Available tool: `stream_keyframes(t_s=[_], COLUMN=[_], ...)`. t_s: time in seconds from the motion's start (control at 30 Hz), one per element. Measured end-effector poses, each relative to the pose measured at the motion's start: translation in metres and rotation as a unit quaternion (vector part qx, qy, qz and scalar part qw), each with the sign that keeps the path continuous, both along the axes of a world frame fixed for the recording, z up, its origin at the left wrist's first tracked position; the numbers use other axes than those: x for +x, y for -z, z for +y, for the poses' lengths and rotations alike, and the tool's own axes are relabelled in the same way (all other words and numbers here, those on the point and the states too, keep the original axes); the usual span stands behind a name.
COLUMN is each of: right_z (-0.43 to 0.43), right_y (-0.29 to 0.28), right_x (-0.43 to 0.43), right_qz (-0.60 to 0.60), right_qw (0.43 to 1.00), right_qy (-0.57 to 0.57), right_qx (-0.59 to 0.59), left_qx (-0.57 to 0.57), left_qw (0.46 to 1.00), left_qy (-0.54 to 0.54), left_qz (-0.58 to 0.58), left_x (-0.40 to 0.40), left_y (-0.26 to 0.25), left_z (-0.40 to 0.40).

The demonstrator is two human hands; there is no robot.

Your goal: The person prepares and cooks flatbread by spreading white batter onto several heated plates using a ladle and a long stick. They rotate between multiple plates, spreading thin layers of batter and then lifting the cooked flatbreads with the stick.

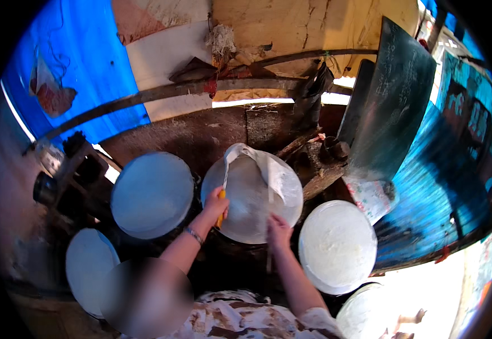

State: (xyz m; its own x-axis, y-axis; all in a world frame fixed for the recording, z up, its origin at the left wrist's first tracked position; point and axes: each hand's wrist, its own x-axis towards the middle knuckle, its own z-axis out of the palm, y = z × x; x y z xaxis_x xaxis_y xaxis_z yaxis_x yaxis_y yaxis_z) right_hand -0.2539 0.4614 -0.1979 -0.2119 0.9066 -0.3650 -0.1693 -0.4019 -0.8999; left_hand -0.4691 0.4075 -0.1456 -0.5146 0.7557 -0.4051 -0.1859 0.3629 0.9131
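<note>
My left hand (215,204) grips the yellow handle (221,212) of a tool whose pale upper part reaches over a round metal pan or lid (241,212). A thin whitish sheet (277,176) lies in folds across the metal's upper right, and a pale strip runs from it toward the tool's tip. Over the lower right of the same round surface, my right hand (279,231) has its fingers closed on a thin, pale, upright stick (270,199). Motion blurs the stick, so its material cannot be told.
Round pale discs flank me: an upper-left one (153,195), a lower-left one (88,271) and a right one (338,248), with another at lower right. Logs (324,182) and a dark upright panel (392,101) stand beyond, right. Brick-like blocks (86,169) sit at left.
</note>
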Motion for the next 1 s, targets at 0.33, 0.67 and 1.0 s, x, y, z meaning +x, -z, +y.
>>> stream_keyframes(t_s=[0.33,0.67,1.0], right_z=[-0.001,0.037,0.054], right_y=[-0.010,-0.040,-0.044], right_x=[-0.019,0.010,0.025], right_qz=[-0.063,-0.086,-0.104], right_qw=[0.988,0.971,0.946], right_qy=[-0.141,-0.216,-0.299], right_qx=[0.026,-0.049,-0.065], left_qx=[-0.049,0.105,0.084], left_qw=[0.965,0.911,0.916], left_qy=[-0.089,-0.047,-0.063], left_qz=[-0.243,-0.396,-0.386], left_x=[0.041,0.053,0.058], left_y=[-0.009,-0.090,-0.095], left_z=[-0.179,-0.226,-0.213])
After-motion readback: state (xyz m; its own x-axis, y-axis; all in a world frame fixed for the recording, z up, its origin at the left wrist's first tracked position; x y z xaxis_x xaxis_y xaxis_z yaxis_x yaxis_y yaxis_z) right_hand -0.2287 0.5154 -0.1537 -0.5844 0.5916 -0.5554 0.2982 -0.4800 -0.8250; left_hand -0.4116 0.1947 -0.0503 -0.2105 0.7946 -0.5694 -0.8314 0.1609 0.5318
